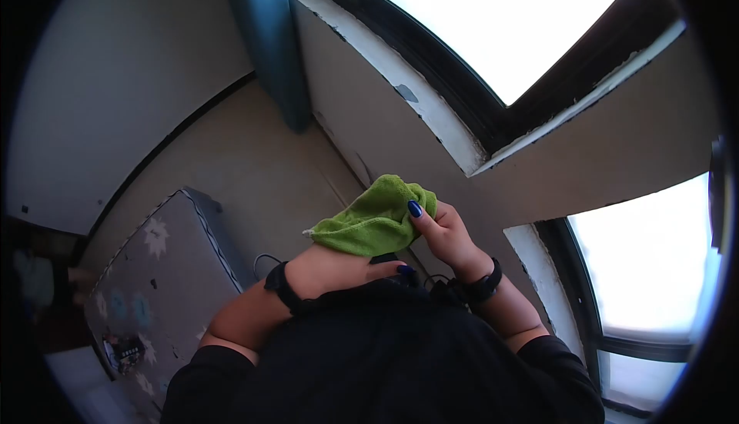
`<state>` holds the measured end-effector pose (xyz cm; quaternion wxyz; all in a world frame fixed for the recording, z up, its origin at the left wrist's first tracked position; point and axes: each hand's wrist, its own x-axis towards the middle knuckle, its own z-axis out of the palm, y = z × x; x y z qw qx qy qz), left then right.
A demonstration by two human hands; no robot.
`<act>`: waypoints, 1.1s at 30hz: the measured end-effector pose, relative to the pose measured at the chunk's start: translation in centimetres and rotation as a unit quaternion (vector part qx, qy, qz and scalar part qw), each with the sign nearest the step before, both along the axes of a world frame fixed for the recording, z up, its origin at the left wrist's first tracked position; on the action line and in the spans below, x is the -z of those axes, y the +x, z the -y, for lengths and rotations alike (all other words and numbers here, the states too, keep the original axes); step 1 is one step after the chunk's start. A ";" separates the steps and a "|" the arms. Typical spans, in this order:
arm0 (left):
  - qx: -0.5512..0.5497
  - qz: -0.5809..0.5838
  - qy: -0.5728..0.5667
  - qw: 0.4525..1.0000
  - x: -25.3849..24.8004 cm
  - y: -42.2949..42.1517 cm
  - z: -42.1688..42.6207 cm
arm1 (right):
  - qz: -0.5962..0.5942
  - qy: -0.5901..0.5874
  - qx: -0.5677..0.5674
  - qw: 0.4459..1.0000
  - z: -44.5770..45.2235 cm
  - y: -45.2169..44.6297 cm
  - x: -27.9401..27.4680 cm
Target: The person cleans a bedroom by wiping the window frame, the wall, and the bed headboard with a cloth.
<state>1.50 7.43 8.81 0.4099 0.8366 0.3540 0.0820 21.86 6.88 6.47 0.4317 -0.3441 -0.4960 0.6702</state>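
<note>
A green cloth [377, 216], bunched and folded, is in front of my chest. My right hand [450, 239] pinches its right side, the thumb with a dark blue nail pressed on top and the other fingers hidden behind. My left hand [339, 268] lies against the cloth's lower edge, partly covered by it. Its thumb stretches to the right just below the cloth; the other fingers are out of sight, so their grip does not show. Both wrists wear a black band.
A patterned mattress [192, 270] stands at the lower left, with a small dark printed item [123, 352] on it. Beyond my hands are a wall, bright windows [493, 24] with a chipped sill [431, 112], and a teal curtain [269, 39]. A thin cable [265, 257] shows near my left forearm.
</note>
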 end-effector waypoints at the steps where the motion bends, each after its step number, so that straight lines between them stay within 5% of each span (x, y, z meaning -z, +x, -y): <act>1: -0.001 -0.006 0.003 1.000 0.1 -1.1 -1.2 | -0.006 0.003 -0.001 1.000 -1.2 -0.2 -0.4; 3: 0.016 -0.173 -0.164 0.971 0.7 -2.8 -3.8 | 0.041 0.018 -0.013 0.999 -3.5 -0.3 -1.1; 4: 0.019 -0.180 -0.159 0.971 0.6 -3.4 -5.2 | 0.034 0.022 -0.009 0.999 -4.6 -0.4 -1.2; 6: -0.138 -0.042 -0.001 0.990 0.2 -3.9 -7.9 | 0.099 0.055 -0.056 0.992 -6.9 -0.3 -1.3; 9: -0.086 0.030 0.084 0.992 -0.5 -1.8 -12.9 | 0.112 0.210 0.004 0.971 -10.7 -0.9 -1.5; 13: 0.066 -0.034 0.096 0.993 0.2 2.7 -18.1 | 0.252 0.419 0.044 0.871 -15.5 0.8 -2.2; 21: 0.161 -0.036 0.108 0.980 1.0 6.2 -26.3 | 0.378 0.324 0.205 0.843 -17.1 5.3 -1.3; 25: 0.192 0.174 0.185 0.948 0.3 9.2 -29.9 | 0.420 0.240 0.287 0.827 -16.5 6.3 -1.4; 31: 0.236 0.294 0.168 0.911 -1.8 15.4 -33.4 | 0.195 0.136 0.421 0.875 -16.6 6.7 -3.4; 33: 0.219 0.344 0.041 0.912 -2.9 16.7 -33.2 | 0.203 0.146 0.511 0.822 -16.6 7.0 -4.6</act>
